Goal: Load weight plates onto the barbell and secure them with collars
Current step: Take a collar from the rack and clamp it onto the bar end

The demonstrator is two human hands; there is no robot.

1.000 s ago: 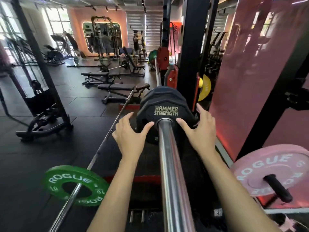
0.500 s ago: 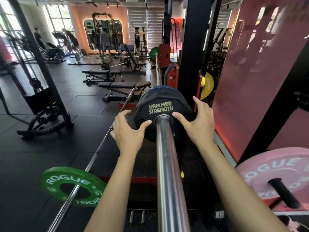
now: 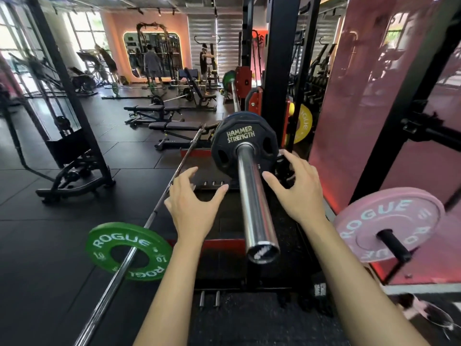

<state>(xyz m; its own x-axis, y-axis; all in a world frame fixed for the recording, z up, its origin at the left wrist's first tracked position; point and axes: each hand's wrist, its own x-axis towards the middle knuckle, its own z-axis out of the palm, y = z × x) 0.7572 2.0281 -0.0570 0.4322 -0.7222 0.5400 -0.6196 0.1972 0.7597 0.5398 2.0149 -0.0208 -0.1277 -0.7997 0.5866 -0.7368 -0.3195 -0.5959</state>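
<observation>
A black Hammer Strength plate sits far up the chrome barbell sleeve, which points toward me with its end cap near the frame's middle. My left hand hovers left of the sleeve, fingers spread and loosely bent, holding nothing. To the right of the sleeve my right hand also floats free, fingers spread, a short way back from the plate. Neither hand touches the plate or the bar. No collar shows on the sleeve.
A second barbell runs diagonally at the left with a green Rogue plate. A pink Rogue plate hangs on a black peg at the right. A black rack upright stands behind the plate. Benches and people fill the far floor.
Both hands have let go of the black plate and drawn back toward me. The plate now sits further up the sleeve, and the sleeve's end has come into view.
</observation>
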